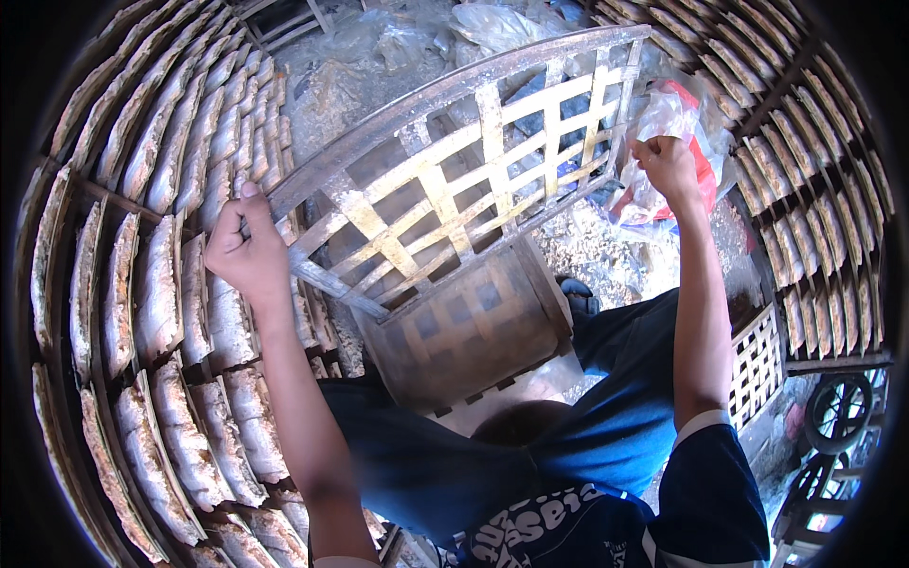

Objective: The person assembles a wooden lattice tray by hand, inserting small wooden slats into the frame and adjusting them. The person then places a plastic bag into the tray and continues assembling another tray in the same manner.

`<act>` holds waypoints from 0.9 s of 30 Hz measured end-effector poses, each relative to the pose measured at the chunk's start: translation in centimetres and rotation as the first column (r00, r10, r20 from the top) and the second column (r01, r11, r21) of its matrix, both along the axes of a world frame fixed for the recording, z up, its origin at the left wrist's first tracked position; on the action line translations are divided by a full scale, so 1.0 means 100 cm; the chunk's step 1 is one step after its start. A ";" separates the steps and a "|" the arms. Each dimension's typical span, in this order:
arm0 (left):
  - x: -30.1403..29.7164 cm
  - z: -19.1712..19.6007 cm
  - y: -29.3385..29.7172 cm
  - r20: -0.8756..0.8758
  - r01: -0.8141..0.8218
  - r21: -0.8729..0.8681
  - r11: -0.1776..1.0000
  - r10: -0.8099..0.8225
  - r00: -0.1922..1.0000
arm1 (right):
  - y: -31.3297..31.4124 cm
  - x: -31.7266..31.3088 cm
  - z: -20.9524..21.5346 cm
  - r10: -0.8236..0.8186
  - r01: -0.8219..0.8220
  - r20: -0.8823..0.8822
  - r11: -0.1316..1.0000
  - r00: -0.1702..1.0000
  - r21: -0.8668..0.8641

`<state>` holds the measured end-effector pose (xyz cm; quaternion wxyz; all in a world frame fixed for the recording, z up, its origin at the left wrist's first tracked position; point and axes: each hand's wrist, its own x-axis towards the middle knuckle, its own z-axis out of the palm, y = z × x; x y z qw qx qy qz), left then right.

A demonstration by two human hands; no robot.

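A wooden-framed lattice panel [445, 204] of woven pale slats is tilted up in front of me. At its left end, my left hand [251, 241] is closed around the frame's corner, with the thumb on top. My right hand [670, 170] is closed at the panel's right edge, its fingertips pinched against the frame; part of that grip is hidden. Below the panel, between my legs, stands a brown box-like block [473, 331] with the lattice's shadow across its face.
Stacked rows of rough, pale-edged slabs [156, 293] rise on the left, with similar rows [805, 180] on the right. Crumpled clear plastic [492, 28] lies at the back. A red and clear plastic bag [677, 123] sits behind my right hand. Another lattice panel [757, 364] and a wheel [840, 412] are at right.
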<state>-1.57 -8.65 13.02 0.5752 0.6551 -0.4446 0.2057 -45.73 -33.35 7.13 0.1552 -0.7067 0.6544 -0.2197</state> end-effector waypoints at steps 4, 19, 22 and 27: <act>0.005 -0.003 0.001 -0.029 -0.007 0.007 1.000 0.007 1.000 | 0.005 0.000 -0.006 0.096 -0.096 0.063 0.995 0.993 0.004; 0.043 0.007 0.032 -0.552 -0.051 -0.264 0.963 -0.108 0.827 | 0.075 0.091 -0.025 0.018 -0.418 0.728 0.829 0.685 0.372; 0.051 0.008 0.050 -0.658 -0.140 -0.233 0.962 -0.050 0.751 | 0.087 0.120 -0.023 -0.090 -0.256 0.775 0.915 0.625 0.312; 0.053 -0.011 0.062 -0.722 -0.066 -0.221 0.973 -0.117 0.682 | 0.102 0.151 0.000 -0.247 -0.492 0.961 0.825 0.125 0.276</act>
